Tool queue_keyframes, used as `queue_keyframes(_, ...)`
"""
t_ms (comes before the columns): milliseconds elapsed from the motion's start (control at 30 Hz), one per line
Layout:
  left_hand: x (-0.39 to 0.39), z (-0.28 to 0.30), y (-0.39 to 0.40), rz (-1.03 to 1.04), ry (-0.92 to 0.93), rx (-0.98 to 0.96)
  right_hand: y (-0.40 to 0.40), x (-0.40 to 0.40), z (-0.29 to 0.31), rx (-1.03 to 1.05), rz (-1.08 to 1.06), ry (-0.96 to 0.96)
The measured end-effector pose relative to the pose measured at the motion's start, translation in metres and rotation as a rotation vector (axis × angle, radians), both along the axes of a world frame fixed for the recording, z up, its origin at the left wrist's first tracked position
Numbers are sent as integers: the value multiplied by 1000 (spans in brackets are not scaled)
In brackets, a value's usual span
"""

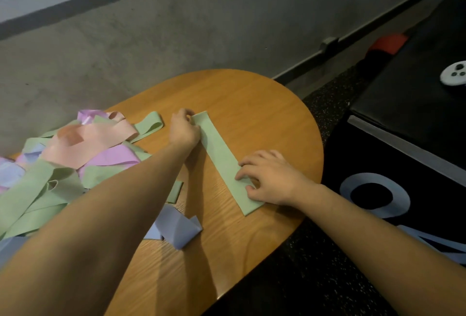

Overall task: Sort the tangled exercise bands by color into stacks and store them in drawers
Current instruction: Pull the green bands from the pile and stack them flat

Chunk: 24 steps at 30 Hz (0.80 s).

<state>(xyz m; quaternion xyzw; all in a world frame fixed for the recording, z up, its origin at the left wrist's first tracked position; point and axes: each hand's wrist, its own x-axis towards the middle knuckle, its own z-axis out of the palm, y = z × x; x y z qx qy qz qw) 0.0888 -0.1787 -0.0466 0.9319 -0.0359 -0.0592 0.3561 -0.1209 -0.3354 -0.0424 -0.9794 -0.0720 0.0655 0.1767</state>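
Note:
A flat green band (222, 154) lies stretched out diagonally on the round wooden table (272, 119). My left hand (182, 129) pinches the band's far end between curled fingers. My right hand (267, 177) rests on its near end, fingers spread and pressing it down. To the left lies a tangled pile of bands (75, 154) in green, pink, purple and blue. A loose blue band (176, 227) sits folded near the table's front, partly under my left forearm.
A grey concrete wall runs behind the table. A black box (408, 164) with white markings stands on the right, with a white controller (452, 76) on its top. Dark speckled floor lies below the table's edge. An orange object (388, 42) sits by the wall.

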Motion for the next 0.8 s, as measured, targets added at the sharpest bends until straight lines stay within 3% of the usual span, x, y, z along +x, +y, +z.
queue_keyframes(233,-20,19,19,-75,57,-117,11,-5,10,33,-36,17)
queue_keyframes(467,-79,51,82,-263,-196,-65,50,-6,31,117,-53,-16)
queue_keyframes(800,-162,88,220,-206,-351,35,146,1,56,191,86,-117)
